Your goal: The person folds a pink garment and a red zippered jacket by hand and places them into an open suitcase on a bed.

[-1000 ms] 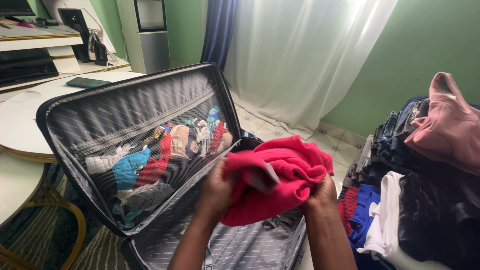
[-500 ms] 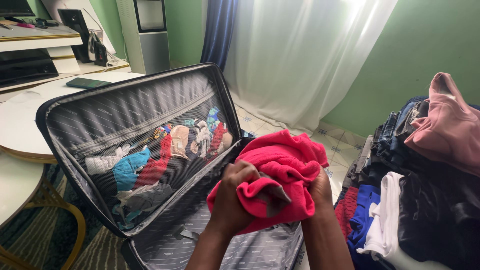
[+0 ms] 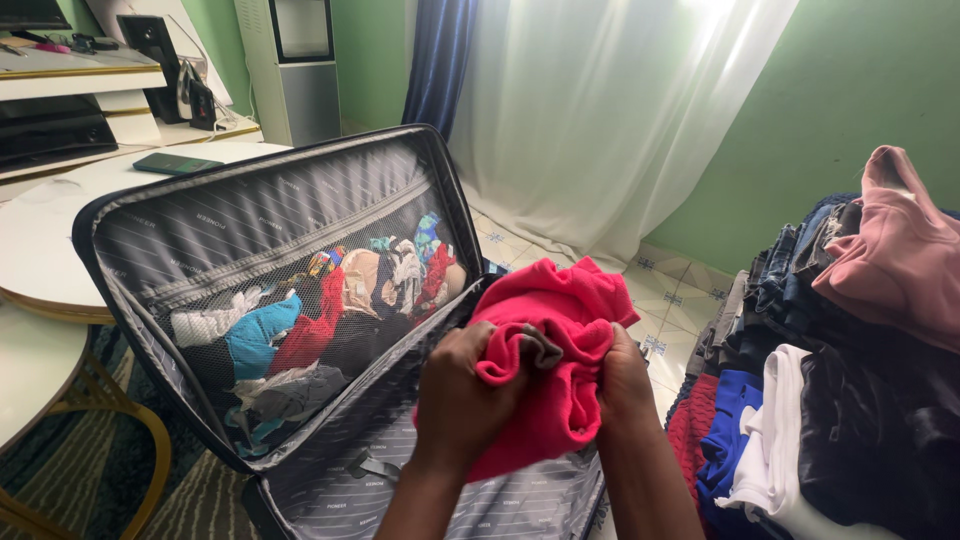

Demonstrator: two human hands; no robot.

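**Two hands bunching a red garment over an open suitcase**

The left hand (image 3: 462, 395) and the right hand (image 3: 622, 385) are both closed around a red garment (image 3: 550, 330); the left fingers are curled into a fold of the cloth, and the right hand grips the other side of the bundle. The garment is crumpled and held in the air above the lower half of the open suitcase (image 3: 470, 490), near its right edge; the grey striped lining of this half shows below the hands.

The suitcase lid (image 3: 240, 215) stands open at the left; its mesh pocket (image 3: 320, 310) is filled with small mixed clothes. At the right edge of the view is a pile of folded clothes (image 3: 830, 390) with a pink garment (image 3: 900, 250) on top. Behind the lid, a dark phone (image 3: 177, 164) lies on a white round table (image 3: 40, 240).
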